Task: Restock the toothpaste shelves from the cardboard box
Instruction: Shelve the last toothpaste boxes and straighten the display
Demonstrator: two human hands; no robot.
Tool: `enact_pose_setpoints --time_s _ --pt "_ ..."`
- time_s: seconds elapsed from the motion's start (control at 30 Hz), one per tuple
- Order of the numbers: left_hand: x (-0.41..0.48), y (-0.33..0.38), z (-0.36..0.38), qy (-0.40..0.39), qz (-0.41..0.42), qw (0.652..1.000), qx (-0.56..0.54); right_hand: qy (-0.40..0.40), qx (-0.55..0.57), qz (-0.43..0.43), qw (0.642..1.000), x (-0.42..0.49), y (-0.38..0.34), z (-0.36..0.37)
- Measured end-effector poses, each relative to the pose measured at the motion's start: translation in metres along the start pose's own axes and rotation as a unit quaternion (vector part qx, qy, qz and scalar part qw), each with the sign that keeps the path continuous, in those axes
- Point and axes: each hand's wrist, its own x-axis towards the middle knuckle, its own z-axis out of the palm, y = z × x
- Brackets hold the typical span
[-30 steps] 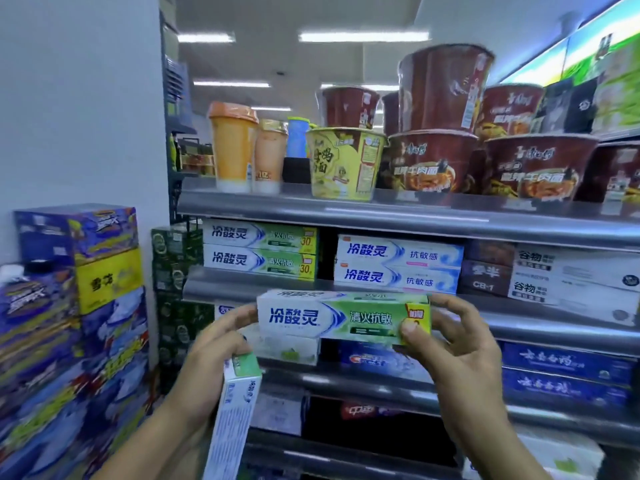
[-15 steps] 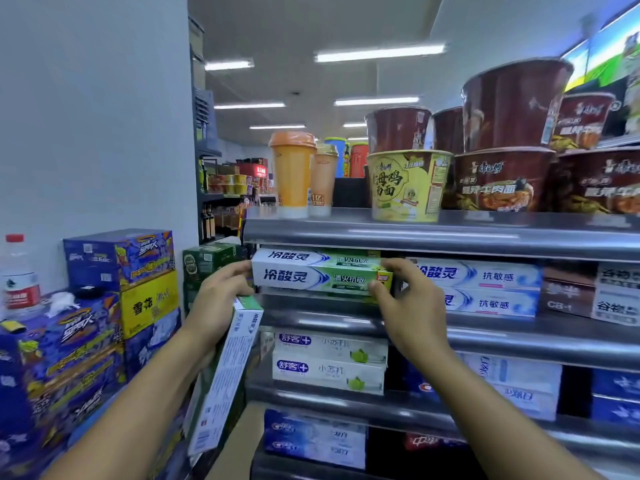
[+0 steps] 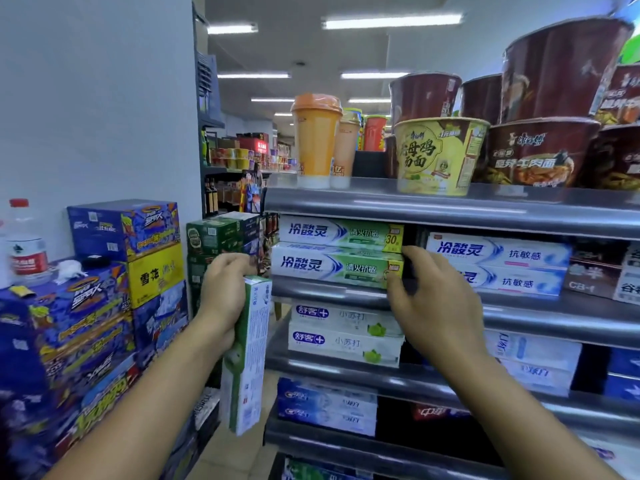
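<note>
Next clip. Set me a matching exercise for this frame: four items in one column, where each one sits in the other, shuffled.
Items
1. yellow noodle bowl
2. red-capped bottle
3. loose lime-print box
4. lower green-white toothpaste box

Places
A. held by the left hand, beside the shelves
B. on the second shelf, right hand gripping its end
C. on the top shelf
D. on the blue cartons

Pairs: 1-C, 2-D, 3-A, 4-B

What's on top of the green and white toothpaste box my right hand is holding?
A matching green and white toothpaste carton with a yellow 30 tag lies flat on it. Whatever sits behind the two is hidden by their fronts.
</note>
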Motion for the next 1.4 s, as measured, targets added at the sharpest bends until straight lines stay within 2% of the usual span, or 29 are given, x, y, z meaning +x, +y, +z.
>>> enact_pose_setpoints --time_s 0.07,0.13,0.2,0.23,0.3,0.43,0.47,0.53,0.57,0.6,0.67,0.73,0.87,0.93,1.0,1.07,1.1,1.17,1.2,1.27,1.33,1.4 --pt "-0.009 0.005 -0.001 -0.004 -0.03 0.998 -0.049 -0.016 0.11 -0.033 0.993 -0.026 -0.009 0.0" --pt "-0.018 0.013 0.002 -0.026 -0.07 0.992 -0.104 -0.143 0.215 -0.027 0.966 -0.049 -0.017 0.005" --pt "-0.025 0.021 0.006 -0.037 -0.106 0.982 -0.151 -0.283 0.25 -0.02 0.926 -0.068 -0.021 0.012" --pt "-0.027 0.023 0.008 -0.041 -0.124 0.976 -0.172 -0.331 0.255 -0.02 0.908 -0.075 -0.022 0.016" --pt "-0.03 0.026 0.01 -0.057 -0.153 0.964 -0.208 -0.365 0.282 -0.019 0.887 -0.084 -0.02 0.023" --pt "-0.037 0.026 0.01 -0.082 -0.165 0.953 -0.241 -0.313 0.426 0.076 0.846 -0.091 -0.008 0.03" --pt "-0.04 0.025 0.009 -0.09 -0.157 0.955 -0.235 -0.283 0.432 0.081 0.853 -0.091 -0.006 0.028" --pt "-0.045 0.019 0.003 -0.118 -0.138 0.963 -0.2 -0.184 0.329 0.008 0.926 -0.091 0.002 0.023" --pt "-0.049 0.014 -0.003 -0.143 -0.135 0.964 -0.178 -0.101 0.253 -0.054 0.961 -0.09 0.009 0.023" --pt "-0.053 0.01 -0.01 -0.172 -0.138 0.963 -0.154 -0.007 0.184 -0.123 0.975 -0.089 0.015 0.023" --pt "-0.063 0.002 -0.023 -0.235 -0.149 0.956 -0.096 0.141 0.095 -0.214 0.962 -0.086 0.028 0.022" --pt "-0.072 -0.004 -0.03 -0.279 -0.168 0.943 -0.073 0.201 0.053 -0.233 0.95 -0.086 0.037 0.021" --pt "-0.074 -0.015 -0.03 -0.246 -0.179 0.948 -0.088 0.219 0.042 -0.247 0.943 -0.089 0.042 0.024" --pt "-0.075 -0.016 -0.027 -0.218 -0.174 0.953 -0.114 0.199 0.058 -0.243 0.948 -0.088 0.045 0.024" --pt "-0.073 -0.018 -0.027 -0.194 -0.159 0.959 -0.13 0.118 0.117 -0.208 0.964 -0.088 0.047 0.021" --pt "-0.071 -0.019 -0.03 -0.19 -0.138 0.962 -0.14 0.021 0.254 -0.096 0.962 -0.091 0.05 0.016" --pt "-0.069 -0.021 -0.031 -0.194 -0.125 0.962 -0.15 -0.019 0.342 -0.023 0.939 -0.092 0.049 0.014" --pt "-0.065 -0.022 -0.032 -0.197 -0.092 0.961 -0.168 -0.066 0.497 0.09 0.861 -0.09 0.043 0.01" --pt "-0.064 -0.021 -0.03 -0.198 -0.078 0.962 -0.171 -0.061 0.544 0.118 0.828 -0.087 0.04 0.009" --pt "-0.056 -0.022 -0.024 -0.202 -0.052 0.962 -0.173 -0.025 0.579 0.145 0.802 -0.075 0.031 0.007" --pt "-0.046 -0.019 -0.015 -0.198 -0.026 0.964 -0.177 0.017 0.567 0.163 0.808 -0.06 0.025 0.006" --pt "-0.032 -0.012 -0.006 -0.177 0.021 0.968 -0.179 0.041 0.528 0.162 0.833 -0.043 0.024 0.006"
